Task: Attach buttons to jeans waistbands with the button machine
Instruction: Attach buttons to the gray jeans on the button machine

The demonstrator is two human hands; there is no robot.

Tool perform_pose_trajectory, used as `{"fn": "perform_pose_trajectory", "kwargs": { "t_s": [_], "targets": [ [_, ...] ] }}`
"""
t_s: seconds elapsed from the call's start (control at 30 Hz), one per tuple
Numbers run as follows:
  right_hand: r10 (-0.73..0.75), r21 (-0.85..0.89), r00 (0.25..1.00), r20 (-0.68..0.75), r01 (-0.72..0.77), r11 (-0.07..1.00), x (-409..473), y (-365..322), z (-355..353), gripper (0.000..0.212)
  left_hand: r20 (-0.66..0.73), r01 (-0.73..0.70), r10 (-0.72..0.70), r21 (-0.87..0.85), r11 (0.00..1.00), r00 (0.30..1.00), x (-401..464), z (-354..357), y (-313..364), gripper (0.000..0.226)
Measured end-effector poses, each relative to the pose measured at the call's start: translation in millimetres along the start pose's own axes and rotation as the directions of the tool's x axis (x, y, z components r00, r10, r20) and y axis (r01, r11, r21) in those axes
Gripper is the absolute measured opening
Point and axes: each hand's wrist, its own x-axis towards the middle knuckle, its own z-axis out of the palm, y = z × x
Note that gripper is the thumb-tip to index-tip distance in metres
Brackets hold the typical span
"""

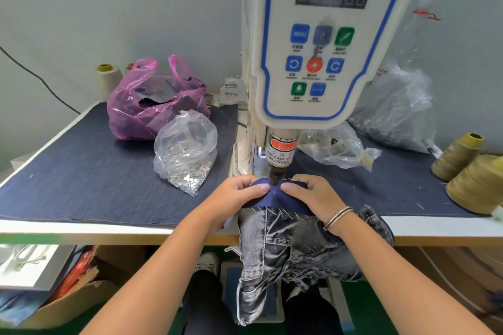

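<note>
The white button machine (321, 43) stands at the table's middle, its dark punch tip (275, 175) just above a dark blue waistband (275, 198). A red laser dot shows on the band below the punch. My left hand (239, 194) pinches the band on the left of the punch, thumb on top. My right hand (310, 194) pinches it on the right, a bracelet on that wrist. The washed grey jeans (275, 261) hang over the table's front edge. A clear bag of silver buttons (185, 155) sits to the left.
A pink bag (152, 100) with denim scraps lies behind the button bag. Clear bags (394, 111) lie right of the machine, and thread cones (473, 171) stand at the right edge. A pale cone (107, 79) stands at the back left. Boxes sit under the table.
</note>
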Motion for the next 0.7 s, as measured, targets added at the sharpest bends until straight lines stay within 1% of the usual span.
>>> {"fn": "perform_pose_trajectory", "kwargs": {
  "t_s": [0.07, 0.23, 0.33, 0.37, 0.47, 0.53, 0.6, 0.7],
  "targets": [
    [0.008, -0.003, 1.000, 0.003, -0.008, 1.000, 0, 0, 1, 0.044, 0.004, 0.006, -0.006, -0.020, 1.000, 1.000, 0, -1, -2, 0.032],
    [0.030, 0.032, 0.999, -0.023, -0.029, 0.999, 0, 3, 0, 0.026, 0.038, 0.016, -0.015, -0.027, 0.999, 0.999, -3, -1, 1, 0.034],
    [0.024, 0.033, 0.999, -0.030, -0.023, 0.999, 0, 5, -1, 0.030, 0.021, 0.018, -0.018, -0.016, 1.000, 1.000, -4, 1, 2, 0.049],
    [0.021, 0.043, 0.999, -0.029, -0.020, 0.999, 0, 6, -1, 0.033, 0.024, 0.017, -0.017, -0.017, 1.000, 1.000, -5, 1, 2, 0.046],
    [0.016, 0.041, 1.000, -0.005, -0.015, 0.999, 1, 5, -1, 0.044, 0.044, 0.028, -0.027, -0.032, 0.999, 0.999, -6, -1, 1, 0.019],
    [0.019, 0.073, 0.999, 0.035, -0.021, 0.997, 2, 5, -3, 0.053, 0.040, 0.035, -0.034, -0.032, 0.999, 0.999, -8, -2, 2, 0.020],
    [0.035, 0.115, 0.997, 0.075, -0.043, 0.992, 3, 4, -8, 0.055, 0.044, 0.040, -0.038, -0.034, 0.999, 0.998, -10, -3, 3, 0.021],
    [0.035, 0.022, 0.994, 0.104, -0.037, 0.999, 5, 2, -12, 0.045, 0.047, 0.057, -0.054, -0.048, 0.997, 0.997, -10, -6, 8, 0.015]
  ]
}}
